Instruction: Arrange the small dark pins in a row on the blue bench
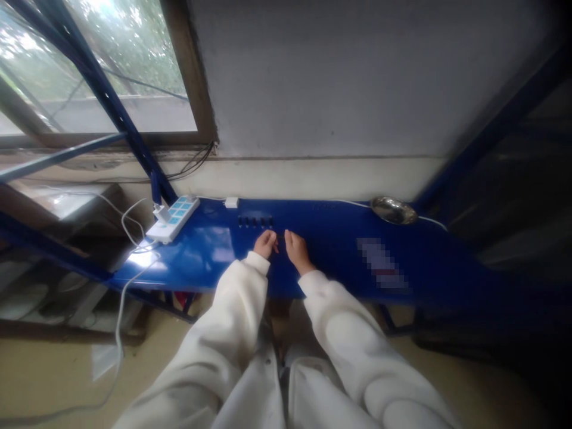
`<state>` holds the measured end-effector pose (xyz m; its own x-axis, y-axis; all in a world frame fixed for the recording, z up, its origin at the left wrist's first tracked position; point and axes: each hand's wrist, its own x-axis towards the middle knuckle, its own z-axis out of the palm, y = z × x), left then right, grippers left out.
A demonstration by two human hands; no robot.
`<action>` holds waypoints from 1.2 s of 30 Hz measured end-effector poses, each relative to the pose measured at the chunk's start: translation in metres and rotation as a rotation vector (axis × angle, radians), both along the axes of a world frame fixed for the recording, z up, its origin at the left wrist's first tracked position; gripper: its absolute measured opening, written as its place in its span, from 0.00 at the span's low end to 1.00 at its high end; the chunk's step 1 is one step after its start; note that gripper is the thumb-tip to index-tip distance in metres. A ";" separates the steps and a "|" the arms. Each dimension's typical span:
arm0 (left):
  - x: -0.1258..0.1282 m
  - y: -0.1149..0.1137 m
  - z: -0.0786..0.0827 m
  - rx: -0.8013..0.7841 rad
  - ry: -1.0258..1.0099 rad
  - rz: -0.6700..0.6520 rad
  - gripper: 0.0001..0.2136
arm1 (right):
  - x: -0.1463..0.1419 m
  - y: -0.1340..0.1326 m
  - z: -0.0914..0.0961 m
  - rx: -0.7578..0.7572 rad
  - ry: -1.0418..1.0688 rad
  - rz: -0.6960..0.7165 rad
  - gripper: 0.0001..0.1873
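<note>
Over the blue tabletop (333, 238), my left hand (267, 243) and my right hand (297, 250) face each other, a small gap between them. The fingers of both are closed in a pinch. A thin dark thing seems to span the gap at the fingertips, too small and blurred for me to name. Just beyond my left hand, several small dark pieces (255, 221) stand in a neat row on the blue surface. White sleeves cover both my arms down to the wrists.
A white power strip (173, 220) with a plug and cables lies at the table's left. A white adapter (231, 202) sits at the back edge, a shiny metal dish (393, 210) at the back right. Blue frame posts (111, 107) flank the table, with a wall behind.
</note>
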<state>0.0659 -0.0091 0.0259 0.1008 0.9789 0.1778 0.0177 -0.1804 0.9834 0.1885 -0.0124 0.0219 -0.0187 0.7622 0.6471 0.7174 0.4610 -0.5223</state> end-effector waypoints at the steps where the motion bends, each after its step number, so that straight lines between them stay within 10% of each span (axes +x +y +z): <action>1: 0.000 0.000 -0.001 -0.008 0.024 0.013 0.18 | 0.000 0.000 0.000 0.000 0.001 0.000 0.23; 36: -0.001 0.001 0.006 -0.163 0.010 0.188 0.22 | 0.000 -0.003 0.003 -0.041 0.139 0.007 0.20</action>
<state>0.0650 -0.0080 0.0314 -0.0849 0.9963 0.0161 0.0462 -0.0122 0.9989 0.1884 -0.0153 0.0254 0.0634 0.7881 0.6122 0.6338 0.4420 -0.6347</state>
